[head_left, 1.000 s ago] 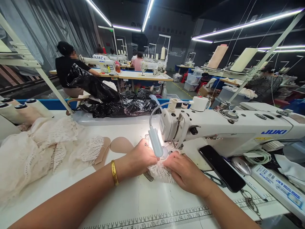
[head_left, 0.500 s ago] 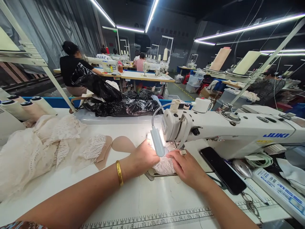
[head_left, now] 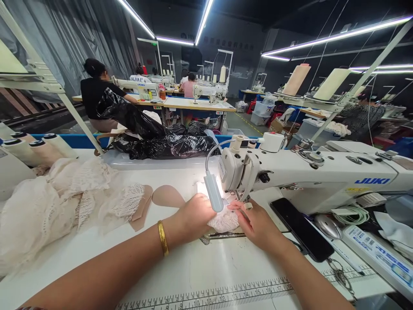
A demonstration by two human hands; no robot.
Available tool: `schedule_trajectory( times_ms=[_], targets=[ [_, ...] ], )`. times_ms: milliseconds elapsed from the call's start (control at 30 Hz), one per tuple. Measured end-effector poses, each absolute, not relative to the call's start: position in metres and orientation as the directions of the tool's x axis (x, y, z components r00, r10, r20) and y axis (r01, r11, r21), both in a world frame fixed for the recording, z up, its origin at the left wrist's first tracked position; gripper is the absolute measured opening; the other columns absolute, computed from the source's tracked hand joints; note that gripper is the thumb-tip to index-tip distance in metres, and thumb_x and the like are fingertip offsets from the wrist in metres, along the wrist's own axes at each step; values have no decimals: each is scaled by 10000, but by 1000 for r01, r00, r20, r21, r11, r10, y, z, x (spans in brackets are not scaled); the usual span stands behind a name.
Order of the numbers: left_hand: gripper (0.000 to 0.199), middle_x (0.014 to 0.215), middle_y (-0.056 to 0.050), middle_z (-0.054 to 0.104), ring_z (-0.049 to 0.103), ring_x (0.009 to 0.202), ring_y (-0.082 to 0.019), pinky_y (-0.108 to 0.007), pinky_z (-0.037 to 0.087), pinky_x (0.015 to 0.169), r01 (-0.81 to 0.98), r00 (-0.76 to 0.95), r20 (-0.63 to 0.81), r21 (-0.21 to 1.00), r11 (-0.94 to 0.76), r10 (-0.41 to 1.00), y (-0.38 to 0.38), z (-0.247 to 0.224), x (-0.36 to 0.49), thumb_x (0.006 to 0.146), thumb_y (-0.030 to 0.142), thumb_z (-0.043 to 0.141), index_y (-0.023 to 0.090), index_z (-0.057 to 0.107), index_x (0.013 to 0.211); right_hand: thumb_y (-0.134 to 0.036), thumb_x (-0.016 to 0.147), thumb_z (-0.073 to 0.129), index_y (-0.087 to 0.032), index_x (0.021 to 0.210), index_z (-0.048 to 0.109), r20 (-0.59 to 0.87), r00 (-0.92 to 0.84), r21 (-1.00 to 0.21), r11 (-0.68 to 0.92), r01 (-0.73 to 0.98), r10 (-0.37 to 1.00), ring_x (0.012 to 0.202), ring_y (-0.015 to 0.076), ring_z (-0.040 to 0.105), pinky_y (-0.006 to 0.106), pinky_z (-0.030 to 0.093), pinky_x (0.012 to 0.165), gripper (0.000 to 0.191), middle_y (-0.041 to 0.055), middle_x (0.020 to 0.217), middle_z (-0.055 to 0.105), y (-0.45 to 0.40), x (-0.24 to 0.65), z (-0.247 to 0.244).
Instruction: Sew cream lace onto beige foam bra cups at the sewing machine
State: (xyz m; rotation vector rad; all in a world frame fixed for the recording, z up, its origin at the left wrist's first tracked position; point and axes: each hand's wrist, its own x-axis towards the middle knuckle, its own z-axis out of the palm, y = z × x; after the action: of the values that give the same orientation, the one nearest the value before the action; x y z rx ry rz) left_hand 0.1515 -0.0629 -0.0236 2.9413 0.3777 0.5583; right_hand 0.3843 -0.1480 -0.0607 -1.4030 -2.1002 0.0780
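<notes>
Under the head of a white sewing machine (head_left: 274,165) lies a piece of cream lace fabric (head_left: 224,223), lit by a small grey gooseneck lamp (head_left: 213,191). My left hand (head_left: 196,217) grips the fabric from the left, its fingers curled; the lamp hides its fingertips. From the right, my right hand (head_left: 256,224) pinches the lace near the needle area, thumb and fingers close together and a ring on one finger. The needle itself is hard to make out. Left of my hands rest a beige rounded fabric piece (head_left: 167,196) and a heap of cream lace (head_left: 58,202).
A black phone (head_left: 301,228), scissors and a pen lie right of my right hand. A printed ruler (head_left: 226,295) runs along the front edge. Thread cones (head_left: 41,148) stand at left. Behind the table are black plastic bags (head_left: 171,144) and a seated person (head_left: 97,92).
Both hands have shifted slightly, the right one a little to the right. The lace between them has moved a little under the machine head. My view has tilted slightly.
</notes>
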Motion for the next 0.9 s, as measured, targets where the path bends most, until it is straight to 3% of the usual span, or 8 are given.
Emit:
schedule_trajectory(
  times_ms=[100,167,233,333,400,533,767,900],
  targets=[
    [74,937,-44,674,604,922,-255,-428,429,901,310,910,245,129,-942,334,-63,-16,145,780,156,645,200,627,836,-106,993,423,-219,1169,605,457,-285,-315,453,834,843,869,276,653,418,565,781,277,66,868,722,-151,381,-59],
    [41,872,-43,645,589,851,-240,-396,440,832,368,905,178,129,-921,387,-65,-13,144,769,193,644,189,603,765,-85,984,427,-231,1277,550,470,-329,-291,495,819,819,883,260,675,435,564,835,350,77,994,743,-154,377,-56],
    [84,963,-66,663,599,903,-248,-364,463,798,351,904,187,191,-917,385,-69,-10,144,786,209,634,193,632,868,-92,979,452,-248,1385,472,480,-387,-284,556,781,788,997,258,696,441,553,893,435,102,1174,729,-157,371,-51],
    [376,1222,-83,652,593,1096,-251,-355,493,909,220,930,215,325,-920,298,-77,-6,142,770,150,633,213,609,1140,-160,980,537,-266,1462,411,477,-472,-264,633,727,741,1232,285,626,438,524,945,509,119,1349,666,-160,363,-47],
    [405,1196,-69,651,598,1046,-241,-347,501,870,222,946,155,327,-919,284,-80,-5,140,748,121,631,218,600,1140,-154,982,541,-270,1418,464,476,-490,-232,641,731,731,1230,276,617,420,506,948,459,102,1298,685,-159,360,-48],
    [102,887,-55,615,541,773,-223,-344,415,644,372,924,51,111,-922,379,-81,-4,138,749,137,607,192,572,828,-8,922,464,-266,1149,610,394,-426,-174,521,836,815,944,225,666,351,479,828,374,42,1007,722,-152,364,-58],
    [162,924,-60,650,558,842,-229,-442,422,875,302,927,215,63,-951,308,-74,-20,145,702,58,594,175,540,800,31,838,470,-229,1117,667,330,-343,-160,411,898,879,1062,282,651,398,450,877,429,69,954,758,-146,373,-65],
    [201,841,-21,630,580,877,-216,-435,392,935,282,909,299,73,-957,291,-65,-32,144,771,-15,532,185,516,777,20,845,466,-226,1178,667,323,-318,-172,386,906,891,1097,279,642,404,463,894,460,90,1086,765,-144,372,-65]
  ],
)
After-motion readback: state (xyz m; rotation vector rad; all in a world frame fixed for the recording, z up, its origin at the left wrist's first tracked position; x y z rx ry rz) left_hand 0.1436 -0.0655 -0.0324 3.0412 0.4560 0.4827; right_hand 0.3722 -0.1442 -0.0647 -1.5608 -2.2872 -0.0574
